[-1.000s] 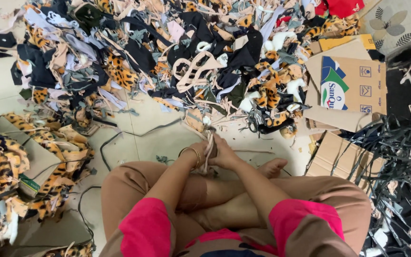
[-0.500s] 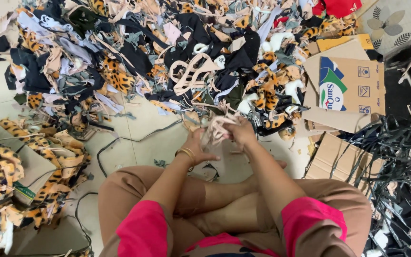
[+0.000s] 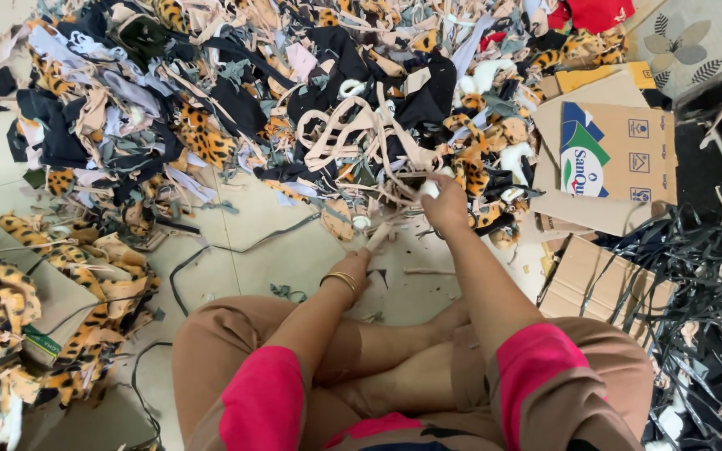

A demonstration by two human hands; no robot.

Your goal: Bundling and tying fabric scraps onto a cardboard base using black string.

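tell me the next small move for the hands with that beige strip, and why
Probably draw the right hand back toward the lap. It grips a beige strip at the edge of the scrap pile, the left hand holds the near end, and the strip's far end looks tangled among the scraps.

My one camera sits on my head, looking steeply down past my knees, close to my fingers point(image 3: 436, 194), with the scrap heap point(image 3: 294, 108) just beyond them.

Bright even daylight, soft faint shadows, sharp focus, slight wide-angle stretch at edges
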